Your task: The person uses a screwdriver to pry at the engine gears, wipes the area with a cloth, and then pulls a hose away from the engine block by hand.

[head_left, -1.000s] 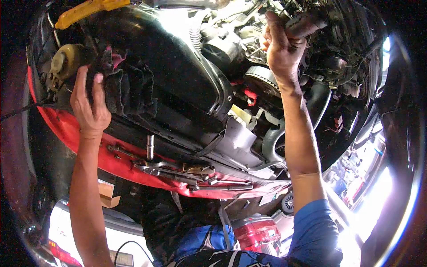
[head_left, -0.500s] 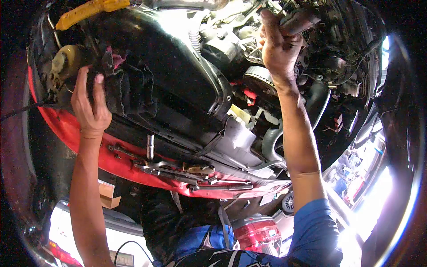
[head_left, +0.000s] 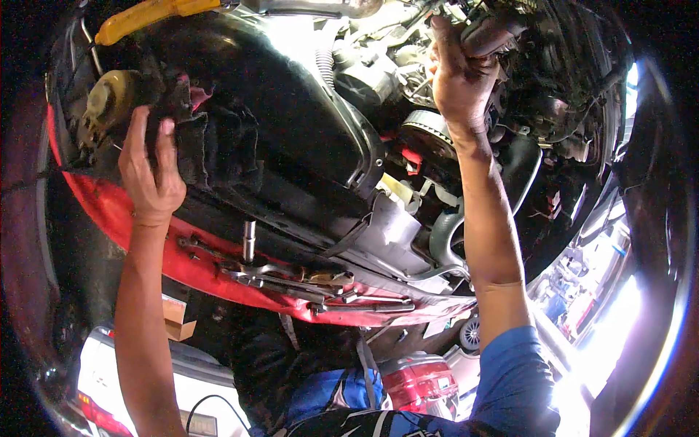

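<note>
My left hand [head_left: 153, 171] is open, its fingers stretched out and spread against a dark, cloth-like bundle [head_left: 218, 149] at the left of the engine bay. Close to its fingertips sits a yellowish round cap [head_left: 105, 95]. My right hand [head_left: 464, 84] reaches deep into the engine with its fingers curled and its thumb pointing up. A thick dark hose-like cylinder [head_left: 495, 35] lies right beside the thumb and fingers. What the curled fingers hold, if anything, is hidden. Below that wrist is a toothed pulley [head_left: 429, 124] with a red piece [head_left: 411, 160] near it.
Several wrenches [head_left: 320, 279] and an upright socket [head_left: 250, 240] lie along the red front edge [head_left: 218, 280] of the car. A yellow-handled work lamp [head_left: 156, 18] crosses the top left. A grey hose [head_left: 445, 237] runs below the right forearm. A cardboard box [head_left: 178, 320] stands behind.
The whole view has shifted slightly. Both hands keep nearly the same places; the right hand's wrist has turned only a little, if at all.
</note>
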